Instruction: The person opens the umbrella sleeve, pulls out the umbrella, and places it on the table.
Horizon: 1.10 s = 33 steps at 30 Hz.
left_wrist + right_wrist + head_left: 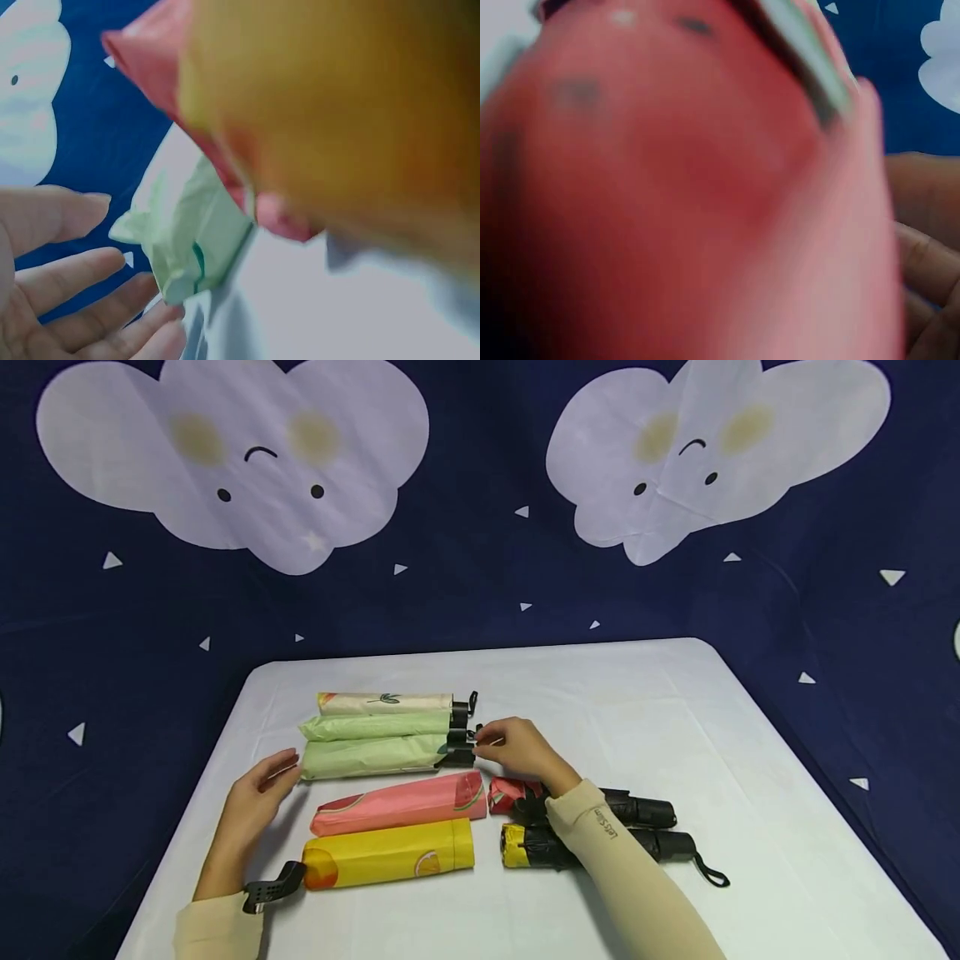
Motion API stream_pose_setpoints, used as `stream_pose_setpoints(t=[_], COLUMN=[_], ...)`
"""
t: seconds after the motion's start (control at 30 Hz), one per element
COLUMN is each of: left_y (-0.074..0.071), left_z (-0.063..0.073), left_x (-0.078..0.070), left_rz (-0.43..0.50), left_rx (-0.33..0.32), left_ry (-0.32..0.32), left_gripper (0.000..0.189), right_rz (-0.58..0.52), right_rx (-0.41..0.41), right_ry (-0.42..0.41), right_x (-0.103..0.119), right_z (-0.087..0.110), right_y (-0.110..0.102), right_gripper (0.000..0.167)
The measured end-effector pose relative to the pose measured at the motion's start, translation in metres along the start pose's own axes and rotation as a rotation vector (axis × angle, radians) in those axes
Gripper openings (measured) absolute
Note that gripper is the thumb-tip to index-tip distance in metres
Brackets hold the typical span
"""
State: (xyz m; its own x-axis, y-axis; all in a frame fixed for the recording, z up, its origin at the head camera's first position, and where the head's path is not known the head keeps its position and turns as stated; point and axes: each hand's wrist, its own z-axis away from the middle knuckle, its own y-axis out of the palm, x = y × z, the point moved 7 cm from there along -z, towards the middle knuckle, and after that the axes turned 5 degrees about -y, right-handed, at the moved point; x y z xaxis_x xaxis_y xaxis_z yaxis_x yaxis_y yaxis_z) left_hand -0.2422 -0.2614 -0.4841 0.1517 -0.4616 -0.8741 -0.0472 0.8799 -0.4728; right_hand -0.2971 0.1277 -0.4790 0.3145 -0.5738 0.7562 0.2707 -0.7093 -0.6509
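Lying crosswise on the white surface (pixel 600 710), the nearer pale-green fabric-sleeved umbrella (pixel 375 757) runs from your loose-fingered left hand (pixel 257 795) to your right hand (pixel 522 747) by its black handle (pixel 459 757); whether that hand grips, you cannot tell.

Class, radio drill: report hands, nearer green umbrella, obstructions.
Left hand at left end of nearer green umbrella; right hand at its black handle, grip unclear. Umbrella flat, sleeved. Pink sleeve alongside, apparently not blocking.
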Motion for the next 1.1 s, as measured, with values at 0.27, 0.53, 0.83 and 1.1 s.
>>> stream_pose_setpoints(t=[0.27, 0.53, 0.83, 1.1], left_y=[0.002, 0.009, 0.012, 0.012], left_z=[-0.008, -0.016, -0.016, -0.019], left_x=[0.015, 0.024, 0.032, 0.036], left_rz=[-0.029, 0.027, 0.055, 0.084], left_rx=[0.039, 0.001, -0.057, -0.055], left_ry=[-0.008, 0.045, 0.031, 0.004], left_gripper=[0.064, 0.059, 0.053, 0.054], right_rz=[-0.071, -0.070, -0.087, -0.082], right_rx=[0.007, 0.012, 0.019, 0.012], right_ry=[0.010, 0.003, 0.013, 0.008], right_x=[-0.021, -0.024, -0.022, -0.026], right_z=[-0.006, -0.008, -0.005, -0.009], right_y=[0.018, 0.021, 0.022, 0.023], right_gripper=[0.036, 0.034, 0.032, 0.032])
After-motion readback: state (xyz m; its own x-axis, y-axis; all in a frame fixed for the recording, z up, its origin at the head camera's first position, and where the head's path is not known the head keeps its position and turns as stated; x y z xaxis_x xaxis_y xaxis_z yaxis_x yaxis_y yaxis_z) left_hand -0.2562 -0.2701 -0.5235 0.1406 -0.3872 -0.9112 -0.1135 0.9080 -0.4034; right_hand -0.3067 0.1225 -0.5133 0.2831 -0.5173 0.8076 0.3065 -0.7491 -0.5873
